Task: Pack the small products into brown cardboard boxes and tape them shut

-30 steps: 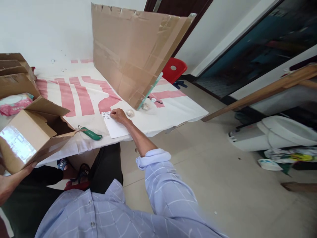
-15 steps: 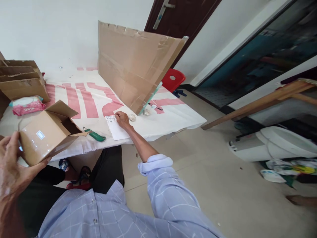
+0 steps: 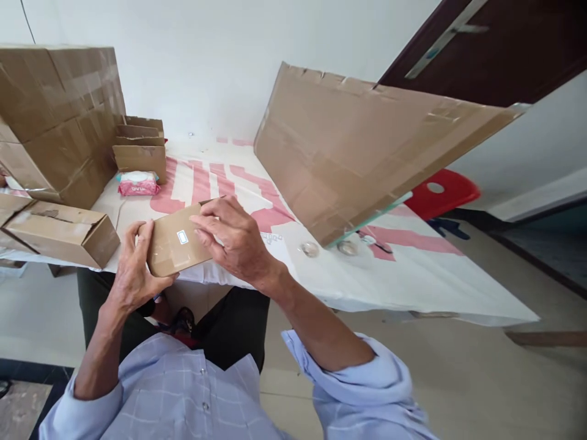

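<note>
A brown cardboard box point(image 3: 170, 250) is held at the table's front edge, tilted, with a small blue-bordered label point(image 3: 182, 237) on the side facing me. My left hand point(image 3: 134, 269) grips its left end, thumb below and fingers on top. Over the right part of the box is my right hand point(image 3: 233, 244), fingers bent and fingertips close together near the label; whatever they pinch is too small to make out. Just beyond that hand lies a white sheet point(image 3: 277, 243) with small printed outlines, partly covered by the hand.
A large cardboard panel point(image 3: 367, 146) stands on the table at the right, near two small round clear items. Leftward are a pink wipes pack point(image 3: 137, 184), an upright cardboard holder point(image 3: 140, 157), a closed long box point(image 3: 59, 229) and stacked cartons point(image 3: 64, 116). A red chair point(image 3: 443, 192) stands behind.
My right hand has left the white sheet and come over to the box. The box has turned, its labelled side now facing me. The view has swung left.
</note>
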`<state>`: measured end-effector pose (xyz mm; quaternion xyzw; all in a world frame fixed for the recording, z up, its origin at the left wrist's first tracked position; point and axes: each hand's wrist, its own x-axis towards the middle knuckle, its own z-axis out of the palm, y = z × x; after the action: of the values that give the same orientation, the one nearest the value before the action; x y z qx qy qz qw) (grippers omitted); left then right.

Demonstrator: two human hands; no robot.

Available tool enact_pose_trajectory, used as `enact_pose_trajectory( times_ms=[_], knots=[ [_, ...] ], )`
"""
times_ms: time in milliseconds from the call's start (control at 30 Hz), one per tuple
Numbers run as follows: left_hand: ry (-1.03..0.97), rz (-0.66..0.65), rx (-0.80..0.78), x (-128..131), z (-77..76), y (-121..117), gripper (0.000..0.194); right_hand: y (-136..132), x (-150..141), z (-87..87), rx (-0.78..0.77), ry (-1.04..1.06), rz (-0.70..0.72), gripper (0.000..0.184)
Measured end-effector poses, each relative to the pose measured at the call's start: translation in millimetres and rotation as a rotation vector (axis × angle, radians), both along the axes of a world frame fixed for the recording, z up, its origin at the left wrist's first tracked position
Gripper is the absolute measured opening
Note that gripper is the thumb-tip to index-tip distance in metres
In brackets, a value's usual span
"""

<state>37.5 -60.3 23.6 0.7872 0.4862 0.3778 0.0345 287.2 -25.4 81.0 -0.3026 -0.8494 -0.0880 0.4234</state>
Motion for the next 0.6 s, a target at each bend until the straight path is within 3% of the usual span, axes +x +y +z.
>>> enact_pose_trajectory(
  times_ms=[200, 600],
  knots=[
    [-0.015, -0.017, 0.037, 4.5, -3.6, -4.5, 0.115, 5.6, -15.8, -8.4, 0.073, -0.294, -0.100, 0.019],
    [-0.027, -0.027, 0.022, 2.5, -6.1, -5.2, 0.115, -2.0, -17.7, -8.5, 0.118, -0.356, -0.115, 0.018]
  ],
)
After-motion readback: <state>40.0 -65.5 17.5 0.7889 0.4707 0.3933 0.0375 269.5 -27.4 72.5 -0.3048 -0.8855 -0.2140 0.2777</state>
